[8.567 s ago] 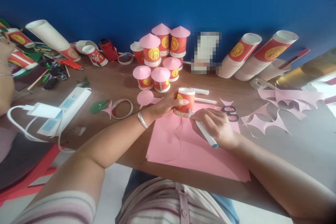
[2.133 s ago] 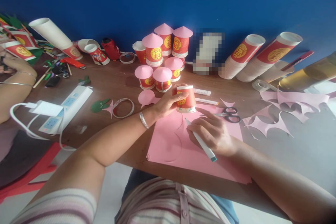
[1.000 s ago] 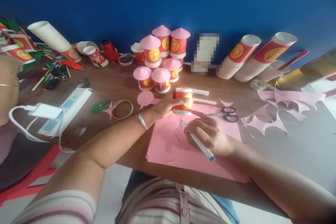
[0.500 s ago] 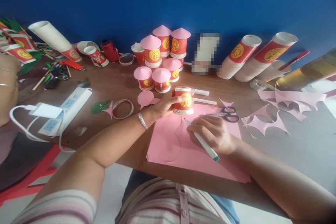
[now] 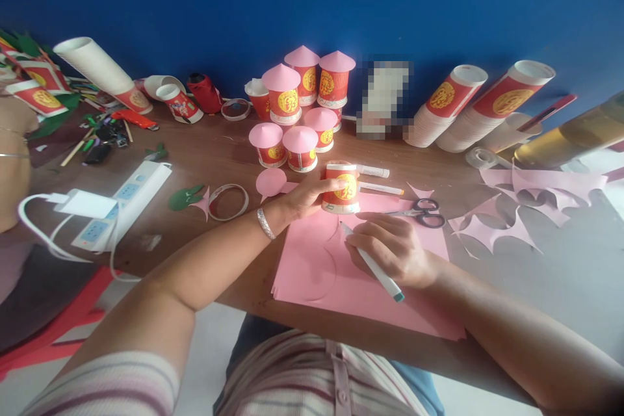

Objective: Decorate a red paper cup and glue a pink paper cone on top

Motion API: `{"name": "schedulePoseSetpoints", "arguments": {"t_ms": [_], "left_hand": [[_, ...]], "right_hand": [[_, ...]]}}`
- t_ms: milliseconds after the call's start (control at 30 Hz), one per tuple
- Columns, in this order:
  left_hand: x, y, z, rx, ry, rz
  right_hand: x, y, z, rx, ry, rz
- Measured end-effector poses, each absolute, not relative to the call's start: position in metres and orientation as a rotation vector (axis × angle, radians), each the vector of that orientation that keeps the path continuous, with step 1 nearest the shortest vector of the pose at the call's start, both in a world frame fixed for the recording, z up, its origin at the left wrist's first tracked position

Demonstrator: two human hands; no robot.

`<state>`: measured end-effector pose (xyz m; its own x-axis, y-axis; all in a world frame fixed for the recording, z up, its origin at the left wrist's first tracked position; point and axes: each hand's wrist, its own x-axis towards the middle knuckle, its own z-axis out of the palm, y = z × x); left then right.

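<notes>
Fingers of my left hand (image 5: 312, 194) wrap round a red paper cup (image 5: 344, 190) with a yellow emblem, its white rim facing down, over the upper part of the pink paper sheets (image 5: 312, 273). My right hand (image 5: 390, 248) grips a white marker (image 5: 377, 273) with a teal end; its tip points up and left, just below the cup. A faint curved line runs on the pink paper. Scissors (image 5: 424, 212) lie right of the cup, partly behind my right hand. Two more markers (image 5: 373, 171) (image 5: 383, 188) lie behind the cup.
Several cups with pink cone tops (image 5: 299, 140) stand behind the held cup. Stacked cups (image 5: 443, 107) lean at the back right, near pink scraps (image 5: 497, 227). At left are a power strip (image 5: 121, 205), a tape ring (image 5: 228, 201) and a person's arm (image 5: 14, 169).
My right hand and the marker have shifted very slightly left, with the marker tip a little lower. My left hand still holds the cup in almost the same place.
</notes>
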<state>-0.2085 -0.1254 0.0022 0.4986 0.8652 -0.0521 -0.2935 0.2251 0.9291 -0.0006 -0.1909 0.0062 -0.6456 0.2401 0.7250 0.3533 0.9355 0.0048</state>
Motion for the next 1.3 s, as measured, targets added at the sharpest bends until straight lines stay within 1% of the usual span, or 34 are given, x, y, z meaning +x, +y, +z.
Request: {"name": "schedulePoseSetpoints", "arguments": {"t_ms": [367, 800, 967, 1167, 1300], "left_hand": [[-0.202, -0.131, 0.026, 1.158, 0.683, 0.864], [-0.204, -0.128, 0.005, 1.03, 0.677, 0.94], [-0.204, -0.128, 0.008, 1.066, 0.645, 0.928], [-0.204, -0.13, 0.018, 1.109, 0.689, 0.903], [-0.204, -0.13, 0.015, 1.125, 0.674, 0.885]], "right_hand": [[-0.001, -0.191, 0.007, -0.403, -2.312, -0.181], [0.0, -0.19, 0.005, -0.406, -2.302, -0.16], [0.001, -0.189, 0.006, -0.457, -2.26, -0.14], [0.004, -0.187, 0.002, -0.529, -2.214, -0.207], [0.003, -0.186, 0.001, -0.574, -2.195, -0.18]]}}
